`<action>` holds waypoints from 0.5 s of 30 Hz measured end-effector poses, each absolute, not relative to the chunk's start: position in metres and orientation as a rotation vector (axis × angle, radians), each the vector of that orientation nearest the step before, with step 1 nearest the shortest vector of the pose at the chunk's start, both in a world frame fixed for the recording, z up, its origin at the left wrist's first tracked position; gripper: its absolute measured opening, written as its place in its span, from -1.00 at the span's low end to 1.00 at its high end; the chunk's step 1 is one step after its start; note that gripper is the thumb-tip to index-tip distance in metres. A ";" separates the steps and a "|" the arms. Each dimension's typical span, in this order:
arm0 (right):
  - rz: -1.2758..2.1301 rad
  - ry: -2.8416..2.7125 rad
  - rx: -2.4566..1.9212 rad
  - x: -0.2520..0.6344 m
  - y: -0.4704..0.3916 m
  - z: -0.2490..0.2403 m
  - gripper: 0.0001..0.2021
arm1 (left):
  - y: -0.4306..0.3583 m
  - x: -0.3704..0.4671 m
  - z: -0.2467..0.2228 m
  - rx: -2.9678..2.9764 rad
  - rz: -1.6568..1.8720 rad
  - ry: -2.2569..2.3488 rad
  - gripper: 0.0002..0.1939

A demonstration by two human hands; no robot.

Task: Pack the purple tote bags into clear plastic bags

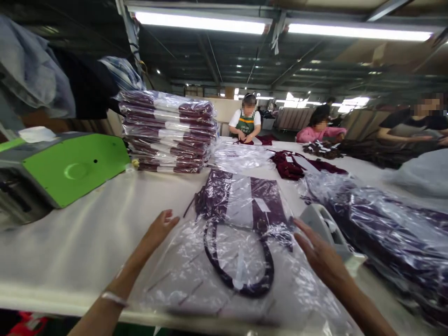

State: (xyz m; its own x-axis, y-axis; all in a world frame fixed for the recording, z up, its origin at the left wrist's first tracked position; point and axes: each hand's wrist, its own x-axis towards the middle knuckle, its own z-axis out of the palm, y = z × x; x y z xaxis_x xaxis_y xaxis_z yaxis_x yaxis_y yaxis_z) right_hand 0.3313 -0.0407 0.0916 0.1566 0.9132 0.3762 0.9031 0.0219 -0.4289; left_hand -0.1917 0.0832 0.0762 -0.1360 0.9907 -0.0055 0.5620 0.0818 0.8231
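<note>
A folded dark maroon garment (266,198) lies inside a clear plastic bag (175,275) on the white table (87,233). A dark looped cord or strap (269,263) hangs below the folded part, within the bag. My left hand (161,228) is at the bag's left edge, fingers slightly curled and apart, holding nothing that shows. At the bag's right side, my right hand (315,247) has its fingers stretched out beside the garment.
Bagged garments (168,133) are stacked at the back left, beside a green machine (77,168). A tape dispenser (325,228) and more bagged garments (392,228) lie right. Beyond are loose plastic bags (241,156), maroon garments (290,163) and several people.
</note>
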 end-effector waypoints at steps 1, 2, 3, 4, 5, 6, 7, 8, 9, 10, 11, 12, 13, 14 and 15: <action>-0.052 -1.800 -1.768 0.312 -0.009 0.094 -0.39 | 0.106 -0.170 0.081 1.464 0.908 1.718 -0.14; -0.104 -1.853 -1.726 0.295 0.021 0.092 -0.37 | 0.127 -0.150 0.085 1.396 0.866 1.695 -0.11; -0.132 -1.893 -1.733 0.282 0.047 0.086 -0.36 | 0.146 -0.132 0.087 1.377 0.857 1.678 -0.13; -0.130 -1.924 -1.781 0.273 0.069 0.077 -0.36 | 0.162 -0.118 0.088 1.360 0.840 1.661 -0.16; -0.108 -1.958 -1.846 0.268 0.086 0.066 -0.38 | 0.175 -0.107 0.088 1.355 0.826 1.646 -0.20; -0.079 -2.002 -1.906 0.267 0.098 0.054 -0.41 | 0.186 -0.099 0.087 1.355 0.817 1.627 -0.25; -0.055 -2.055 -1.947 0.269 0.106 0.042 -0.44 | 0.193 -0.095 0.085 1.351 0.802 1.605 -0.30; -0.044 -2.106 -1.965 0.272 0.110 0.031 -0.47 | 0.198 -0.093 0.083 1.346 0.785 1.581 -0.35; -0.047 -2.138 -1.966 0.275 0.111 0.022 -0.50 | 0.201 -0.092 0.081 1.340 0.765 1.559 -0.38; -0.058 -2.144 -1.961 0.278 0.111 0.015 -0.51 | 0.203 -0.093 0.078 1.339 0.740 1.540 -0.40; -0.062 -2.126 -1.960 0.279 0.109 0.011 -0.50 | 0.203 -0.094 0.076 1.332 0.710 1.514 -0.42; -0.052 -2.095 -1.965 0.279 0.108 0.010 -0.48 | 0.203 -0.094 0.073 1.307 0.678 1.473 -0.43; -0.032 -2.058 -1.973 0.279 0.108 0.011 -0.45 | 0.202 -0.094 0.072 1.258 0.650 1.412 -0.43; -0.004 -2.024 -1.983 0.278 0.108 0.013 -0.43 | 0.201 -0.093 0.071 1.185 0.635 1.332 -0.44; 0.032 -1.998 -1.991 0.277 0.108 0.017 -0.42 | 0.200 -0.091 0.072 1.096 0.646 1.243 -0.45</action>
State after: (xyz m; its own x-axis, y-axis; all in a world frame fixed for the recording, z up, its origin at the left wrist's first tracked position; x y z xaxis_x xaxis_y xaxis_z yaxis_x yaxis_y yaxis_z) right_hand 0.2775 0.1085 0.0168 0.0220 0.9780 0.2076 0.9708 0.0287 -0.2380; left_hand -0.0908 0.2003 0.0719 0.2518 0.8748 -0.4140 0.1646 0.3828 0.9090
